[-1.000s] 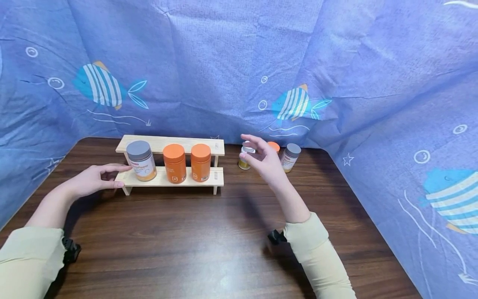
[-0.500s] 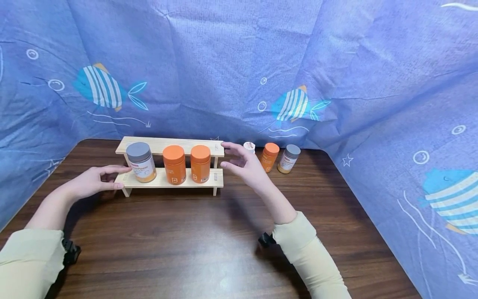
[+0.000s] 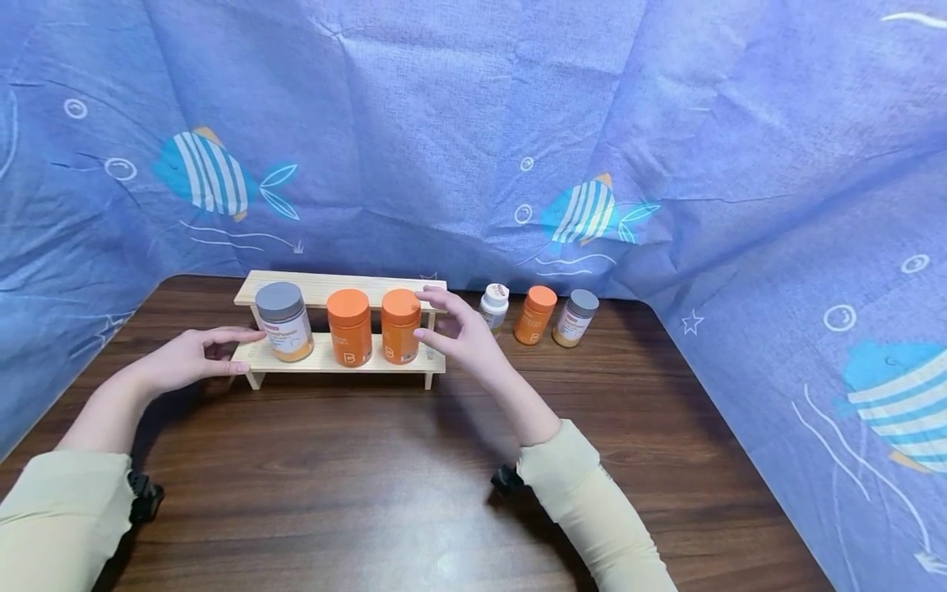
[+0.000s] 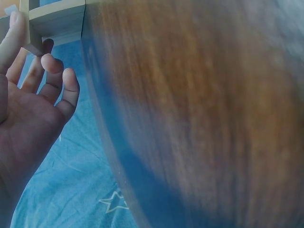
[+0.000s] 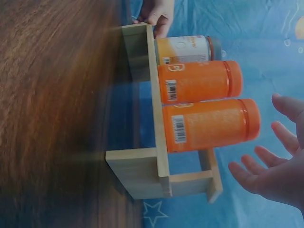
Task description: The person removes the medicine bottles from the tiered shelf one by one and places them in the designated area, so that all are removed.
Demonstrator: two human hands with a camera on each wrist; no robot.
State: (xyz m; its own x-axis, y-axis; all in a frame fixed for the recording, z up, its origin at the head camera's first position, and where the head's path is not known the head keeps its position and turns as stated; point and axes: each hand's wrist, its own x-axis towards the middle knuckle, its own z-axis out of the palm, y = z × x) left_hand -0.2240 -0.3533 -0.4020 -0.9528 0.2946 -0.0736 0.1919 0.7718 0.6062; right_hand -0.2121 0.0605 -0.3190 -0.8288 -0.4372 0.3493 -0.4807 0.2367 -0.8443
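My left hand (image 3: pixel 181 358) grips the left end of a two-tier wooden rack (image 3: pixel 370 362), thumb at the front corner; the left wrist view shows its fingers (image 4: pixel 52 78) bent around that end. On the lower shelf stand a white-labelled jar with a grey lid (image 3: pixel 284 325) and two orange jars, the middle one (image 3: pixel 349 329) and the right one (image 3: pixel 400 329). My right hand (image 3: pixel 466 337) is beside the right orange jar, holding nothing. In the right wrist view its fingers (image 5: pixel 247 173) are spread apart, with a gap to that jar's lid.
Back right on the wooden table (image 3: pixel 333 477) stand a small white-capped bottle (image 3: pixel 494 304), an orange jar (image 3: pixel 535 316) and a grey-lidded jar (image 3: pixel 575 319). A blue fish-patterned cloth (image 3: pixel 444 164) hangs behind and along the right side.
My right hand has moved left from in front of the back-right bottles to the right orange jar on the rack, uncovering those bottles. My left hand stays on the rack's end.
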